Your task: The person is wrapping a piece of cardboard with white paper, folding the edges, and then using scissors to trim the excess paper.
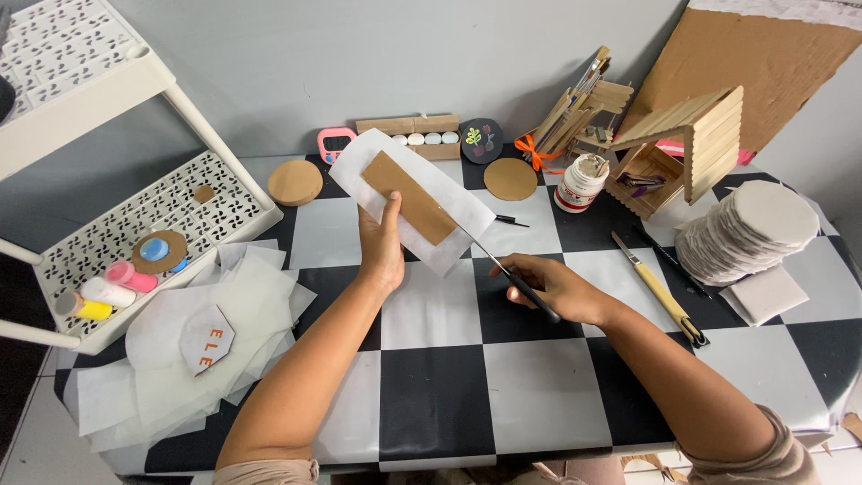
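Observation:
My left hand (382, 247) holds up a white paper sheet (449, 193) with a brown cardboard strip (409, 198) lying on it, above the checkered table (431, 395). The thumb presses on the strip's lower end. My right hand (548, 287) grips a thin black-handled tool (530, 292), a brush or knife, whose tip points up-left to the paper's lower right edge. Whether the tip touches the paper is not clear.
A pile of white paper pieces (206, 341) lies at the left, beside a white rack (135, 233) with paint tubes. A yellow utility knife (660, 292), a glue jar (579, 182), a wooden stick house (691, 148), a stack of white discs (745, 229) and cardboard circles (294, 182) stand around.

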